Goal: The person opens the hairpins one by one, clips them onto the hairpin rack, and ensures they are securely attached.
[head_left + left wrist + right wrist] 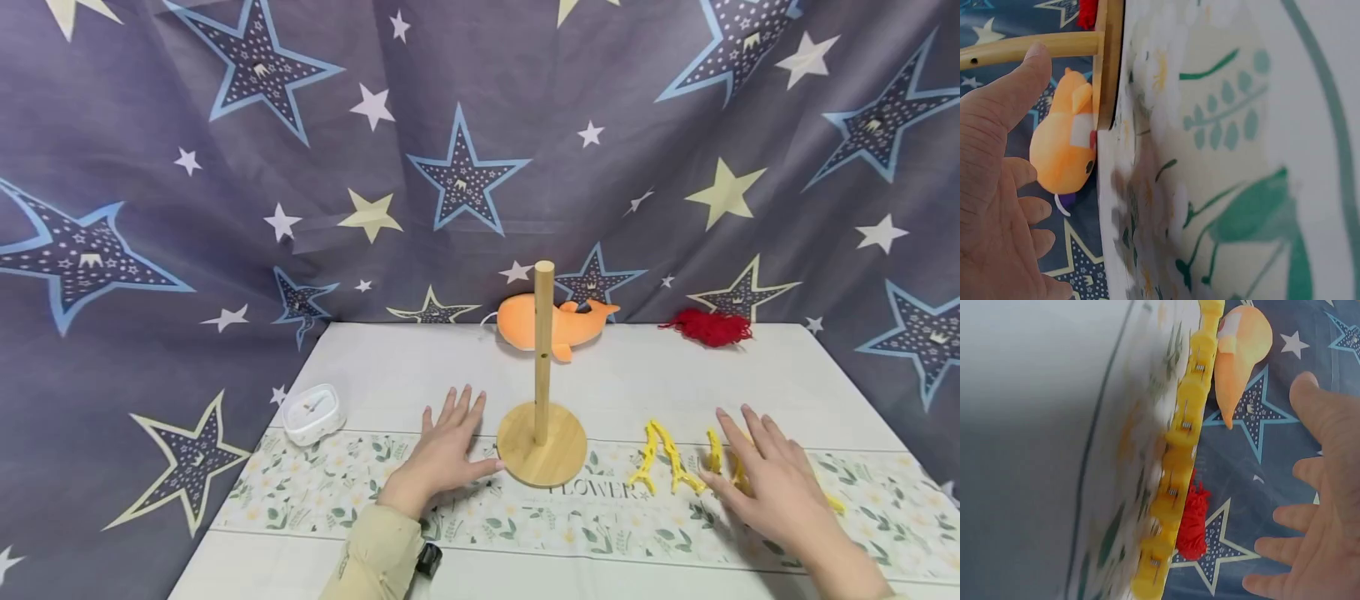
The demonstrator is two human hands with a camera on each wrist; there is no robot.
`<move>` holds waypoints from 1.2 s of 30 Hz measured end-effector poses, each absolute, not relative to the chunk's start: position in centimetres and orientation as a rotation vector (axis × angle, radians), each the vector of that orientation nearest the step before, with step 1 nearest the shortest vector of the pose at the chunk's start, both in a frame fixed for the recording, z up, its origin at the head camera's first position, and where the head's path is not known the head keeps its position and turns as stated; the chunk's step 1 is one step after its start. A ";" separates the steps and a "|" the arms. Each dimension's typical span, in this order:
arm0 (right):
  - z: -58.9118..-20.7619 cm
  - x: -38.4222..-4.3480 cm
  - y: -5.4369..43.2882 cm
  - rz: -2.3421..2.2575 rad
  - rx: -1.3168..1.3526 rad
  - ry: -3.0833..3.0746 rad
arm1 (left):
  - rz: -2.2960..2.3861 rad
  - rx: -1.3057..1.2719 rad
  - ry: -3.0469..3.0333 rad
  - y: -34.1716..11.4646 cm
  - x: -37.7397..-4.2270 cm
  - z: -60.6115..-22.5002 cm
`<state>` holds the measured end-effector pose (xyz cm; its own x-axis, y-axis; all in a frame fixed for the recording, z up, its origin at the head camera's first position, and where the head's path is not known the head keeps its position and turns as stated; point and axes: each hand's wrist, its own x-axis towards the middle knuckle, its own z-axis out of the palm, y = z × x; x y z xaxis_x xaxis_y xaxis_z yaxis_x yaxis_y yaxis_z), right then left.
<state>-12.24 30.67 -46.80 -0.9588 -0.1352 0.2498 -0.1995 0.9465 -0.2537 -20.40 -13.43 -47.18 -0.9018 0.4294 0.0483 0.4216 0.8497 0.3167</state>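
Observation:
A wooden stand, a round base [566,454] with an upright pole [543,358] with small holes, stands mid-table. To its left my left hand [442,454] is held palm down with fingers spread, the thumb tip right at the base's edge in the head view. On the right lie several yellow plastic clips [671,454]; small metal springs show on the row of clips [1179,434] in the right wrist view. My right hand [776,483], fingers spread and gripping nothing, is over the right-hand clips and partly hides them.
An orange plush whale [521,323] lies behind the pole at the table's back. Red yarn [711,327] is at the back right. A small white clock [311,414] stands at the left edge. A flower-printed band crosses the white tablecloth [420,358]; a star-patterned curtain [480,75] hangs behind.

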 end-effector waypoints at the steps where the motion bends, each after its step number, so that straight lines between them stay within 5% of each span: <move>1: -46.8 -12.1 30.9 0.405 0.245 -2.871 | 0.500 0.694 2.991 -13.3 -20.5 -47.2; 36: -48.7 -9.5 39.6 0.305 -0.187 -3.106 | 0.402 0.769 2.756 -10.1 -22.2 -48.3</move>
